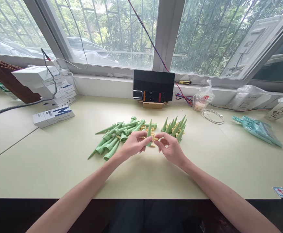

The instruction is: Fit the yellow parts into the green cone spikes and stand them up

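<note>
Between the fingers of my left hand (134, 145) stands a green plastic watering spike (149, 128), its pointed end up. My right hand (170, 149) pinches a small yellow plastic valve piece (155, 138) against the spike's side; whether it is seated there I cannot tell. Several more green spikes (112, 133) lie in a loose heap beside my left hand. Beyond my right hand, a group of spikes (174, 127) stands tip up with yellow pieces on or among them. Loose yellow pieces lie behind my hands, partly hidden by them.
A phone (153, 96) leans on a dark screen (154, 81) at the back of the table (141, 181). White boxes (53, 116) stand at left. At right lie a white cable (213, 117), a plastic-wrapped teal item (256, 129) and a knotted bag (203, 97).
</note>
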A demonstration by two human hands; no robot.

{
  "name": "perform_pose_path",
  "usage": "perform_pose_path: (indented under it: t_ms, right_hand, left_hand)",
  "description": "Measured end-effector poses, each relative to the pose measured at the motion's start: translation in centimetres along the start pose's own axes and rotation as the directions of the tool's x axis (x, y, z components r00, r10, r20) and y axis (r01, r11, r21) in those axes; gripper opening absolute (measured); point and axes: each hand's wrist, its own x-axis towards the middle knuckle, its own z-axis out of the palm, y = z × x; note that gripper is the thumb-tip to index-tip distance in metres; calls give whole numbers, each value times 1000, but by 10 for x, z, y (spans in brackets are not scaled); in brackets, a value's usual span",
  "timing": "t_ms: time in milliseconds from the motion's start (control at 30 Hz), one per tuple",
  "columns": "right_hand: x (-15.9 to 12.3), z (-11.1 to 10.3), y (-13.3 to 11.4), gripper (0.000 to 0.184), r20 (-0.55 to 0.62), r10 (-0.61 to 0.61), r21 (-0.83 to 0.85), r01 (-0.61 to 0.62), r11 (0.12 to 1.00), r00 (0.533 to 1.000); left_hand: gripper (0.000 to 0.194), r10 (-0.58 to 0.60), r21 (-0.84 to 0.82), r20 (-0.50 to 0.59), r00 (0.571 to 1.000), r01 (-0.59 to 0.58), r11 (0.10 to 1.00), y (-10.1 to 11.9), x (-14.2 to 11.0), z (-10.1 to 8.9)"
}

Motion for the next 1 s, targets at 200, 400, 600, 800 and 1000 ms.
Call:
perform_pose_path:
  t_ms: [200,400,600,800,1000]
  right_hand:
    - [0,1,0,17,-10,0,-4,0,1000,1000]
    - [1,0,-4,21,9,17,-28,-17,999,1000]
    - [1,-1,-5,26,31,37,-32,-36,999,999]
    - [0,0,-2,32,39,53,-47,-51,998,998]
    - [1,0,0,38,29,43,-69,-41,997,999]
  left_hand:
    - [31,1,10,3,1000,-1,1000,-1,0,0]
    - [31,-3,12,16,1000,3,1000,-1,0,0]
    - [31,-6,18,21,1000,5,1000,1,-2,1]
    - [32,-10,35,24,1000,10,999,2,-2,1]
    - [31,-7,36,42,999,5,999,2,-2,1]
